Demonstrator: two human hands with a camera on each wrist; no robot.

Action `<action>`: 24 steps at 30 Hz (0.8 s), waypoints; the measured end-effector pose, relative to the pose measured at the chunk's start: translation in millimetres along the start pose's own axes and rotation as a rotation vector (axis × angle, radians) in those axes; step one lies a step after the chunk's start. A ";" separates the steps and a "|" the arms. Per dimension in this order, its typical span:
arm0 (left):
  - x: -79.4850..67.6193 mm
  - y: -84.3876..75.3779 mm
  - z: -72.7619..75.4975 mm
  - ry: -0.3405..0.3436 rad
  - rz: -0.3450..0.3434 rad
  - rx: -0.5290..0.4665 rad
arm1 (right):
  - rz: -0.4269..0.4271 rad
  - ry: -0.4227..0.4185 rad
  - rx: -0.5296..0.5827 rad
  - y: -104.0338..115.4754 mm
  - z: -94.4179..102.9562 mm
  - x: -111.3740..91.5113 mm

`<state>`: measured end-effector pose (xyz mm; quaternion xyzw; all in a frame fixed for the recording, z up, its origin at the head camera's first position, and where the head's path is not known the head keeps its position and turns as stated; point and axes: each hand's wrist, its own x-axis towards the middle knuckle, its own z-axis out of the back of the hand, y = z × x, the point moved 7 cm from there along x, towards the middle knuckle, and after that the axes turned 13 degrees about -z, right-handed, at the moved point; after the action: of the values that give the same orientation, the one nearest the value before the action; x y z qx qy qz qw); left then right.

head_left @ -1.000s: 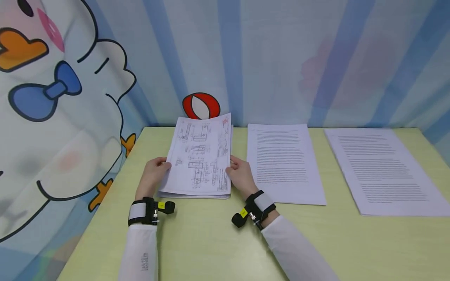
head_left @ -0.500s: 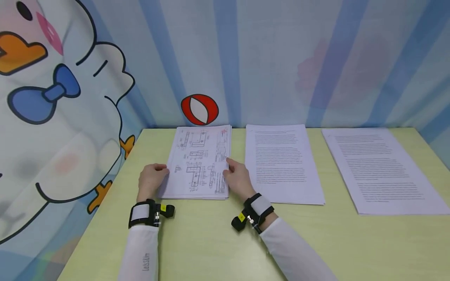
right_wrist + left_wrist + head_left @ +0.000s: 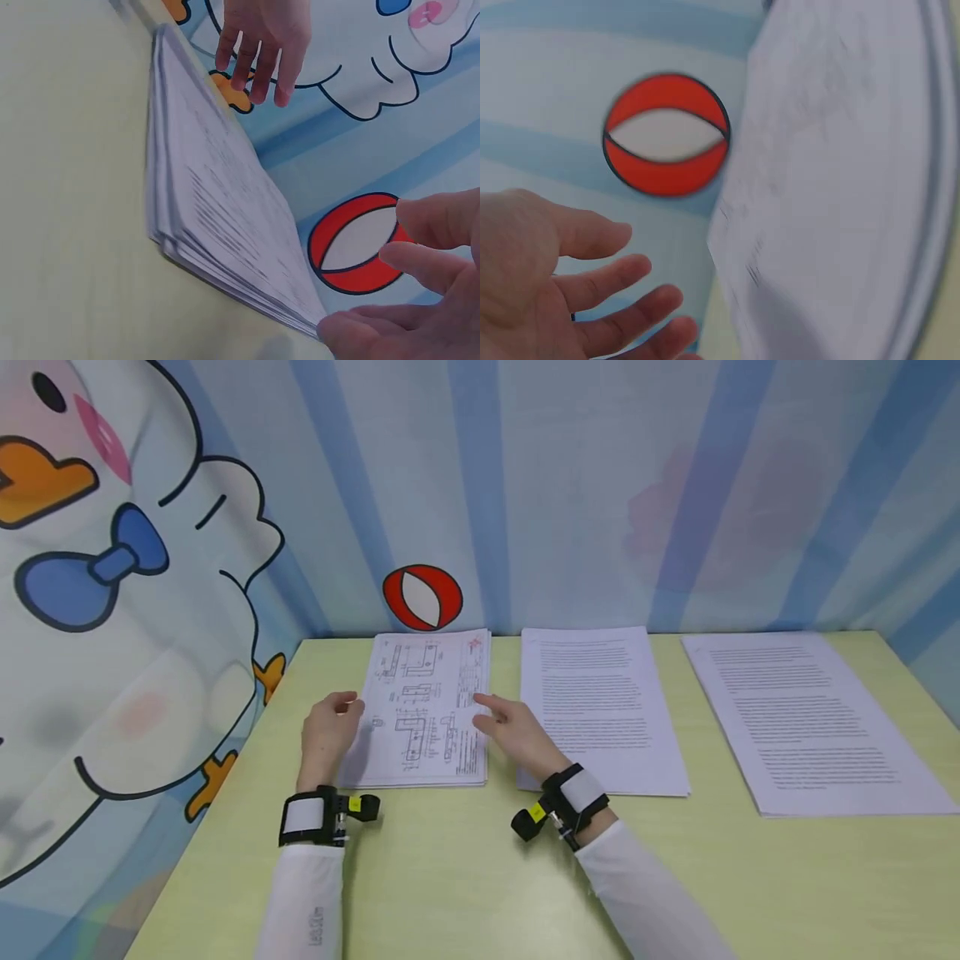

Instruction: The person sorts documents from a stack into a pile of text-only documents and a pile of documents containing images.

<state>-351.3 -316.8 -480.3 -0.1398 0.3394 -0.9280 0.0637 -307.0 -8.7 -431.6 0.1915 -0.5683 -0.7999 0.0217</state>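
Note:
A stack of paper sheets [image 3: 408,693], its top sheet printed with technical drawings of L-shaped parts, lies flat at the left of the table. My left hand [image 3: 330,731] hovers over its left edge, fingers relaxed and holding nothing. Over the right edge is my right hand [image 3: 517,735], thumb and fingers spread apart with no paper between them. The left wrist view shows loose fingers [image 3: 637,300] apart from the sheets. From the right wrist, the stack's edges [image 3: 161,225] look slightly uneven, and the left hand [image 3: 266,45] appears above the far side.
To the right of the drawings lies a second stack of text pages [image 3: 592,710], partly behind my right forearm. A third text stack [image 3: 810,718] is farther right on the pale yellow table [image 3: 450,877]. A cartoon-printed curtain [image 3: 570,493] rises along the back and left.
Both hands held the drawing stack raised at its far end; it came down flat on the table. The hands then let go and lifted off its sides.

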 end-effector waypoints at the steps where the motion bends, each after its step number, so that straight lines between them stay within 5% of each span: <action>1: 3.6 -3.2 -4.3 -0.015 -0.035 -0.023 | 0.010 0.000 0.009 1.3 6.2 -1.6; 5: 11.4 -31.1 -25.6 -0.049 -0.182 -0.119 | 0.066 -0.019 0.021 6.9 38.4 -10.7; 8: 6.1 -67.4 -41.0 -0.031 -0.289 -0.183 | 0.102 -0.042 0.037 5.6 68.3 -20.7; 14: -44.8 -184.2 -35.1 0.156 -0.331 -0.389 | 0.127 -0.110 0.053 -5.9 124.8 -37.7; 16: -57.8 -211.4 -38.0 0.204 -0.341 -0.434 | 0.119 -0.147 0.044 -8.9 141.6 -44.6; 24: -82.6 -272.0 -85.4 0.344 -0.452 -0.568 | 0.070 -0.257 0.043 -23.2 203.9 -73.8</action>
<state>-304.9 -39.8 -384.4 -0.0654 0.5489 -0.7977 -0.2411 -301.9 201.8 -374.8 0.0681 -0.5898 -0.8042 -0.0276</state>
